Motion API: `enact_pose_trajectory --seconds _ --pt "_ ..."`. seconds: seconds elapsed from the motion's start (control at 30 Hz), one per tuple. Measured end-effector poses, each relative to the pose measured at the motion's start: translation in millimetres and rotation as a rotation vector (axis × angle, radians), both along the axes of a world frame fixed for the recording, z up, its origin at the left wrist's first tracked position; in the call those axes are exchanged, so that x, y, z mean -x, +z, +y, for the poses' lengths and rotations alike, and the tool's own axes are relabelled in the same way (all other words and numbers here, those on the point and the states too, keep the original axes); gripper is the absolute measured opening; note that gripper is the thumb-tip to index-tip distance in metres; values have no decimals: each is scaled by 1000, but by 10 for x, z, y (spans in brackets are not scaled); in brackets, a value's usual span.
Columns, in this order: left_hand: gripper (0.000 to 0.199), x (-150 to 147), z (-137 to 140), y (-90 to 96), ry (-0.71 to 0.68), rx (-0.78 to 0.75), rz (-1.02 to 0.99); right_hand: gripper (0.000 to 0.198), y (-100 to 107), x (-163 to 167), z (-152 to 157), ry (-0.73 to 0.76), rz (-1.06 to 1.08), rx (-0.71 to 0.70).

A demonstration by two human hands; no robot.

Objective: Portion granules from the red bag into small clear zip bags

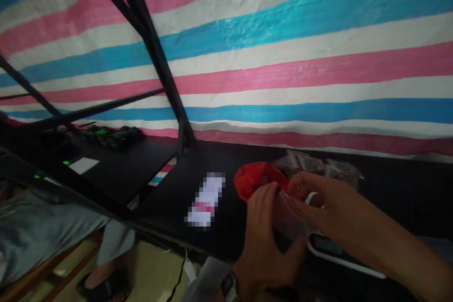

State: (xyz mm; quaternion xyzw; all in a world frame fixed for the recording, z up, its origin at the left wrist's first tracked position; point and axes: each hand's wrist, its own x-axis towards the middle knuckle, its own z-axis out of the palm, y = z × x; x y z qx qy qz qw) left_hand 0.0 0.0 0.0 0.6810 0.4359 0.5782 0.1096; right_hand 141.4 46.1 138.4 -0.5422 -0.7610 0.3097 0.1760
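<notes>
Thing in hand: a small clear plastic bag (288,217), thin and crinkled, pinched between both hands just in front of the red crumpled plastic bag (257,178).
Where it sits: held low over the black tabletop (212,160), touching or nearly touching the red bag's near edge; I cannot tell which.
Left hand (264,236): fingers (264,196) curled onto the clear bag's left side, a dark wristwatch (230,288) on the wrist.
Right hand (327,205): fingers (300,188) closed on the bag's upper right edge, thumb underneath, hidden.
Handling: it looks very light, limp and a bit slippery; it should crease rather than break. I would take it by the top edge or a corner.
Axis and heading: it seems to run from the red bag toward the person, but the hands cover too much to tell which end is the mouth.
Nearby: behind and right of the red bag lie clear packets with dark contents (318,165); right of it, under the right forearm, a white-rimmed flat device (339,255).
</notes>
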Motion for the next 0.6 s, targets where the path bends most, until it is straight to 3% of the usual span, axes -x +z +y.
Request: enact_pose_trajectory --seconds 0.07,0.2,0.33,0.4,0.5,0.6 --pt "101 -78 -30 22 -29 9 39 11 -97 26 10 -8 37 10" --pt "65 -129 0 55 79 52 -104 11 -299 131 -13 49 58 17" --pt "43 5 54 14 89 51 -115 18 -310 179 -18 102 122 41" --pt "35 87 71 -31 109 46 -67 20 -252 142 -1 136 132 3" --pt "28 191 78 -61 120 187 -110 19 -168 42 87 184 141 -27" --pt "38 299 75 -27 186 355 -270 24 -202 6 275 92 110 -91"
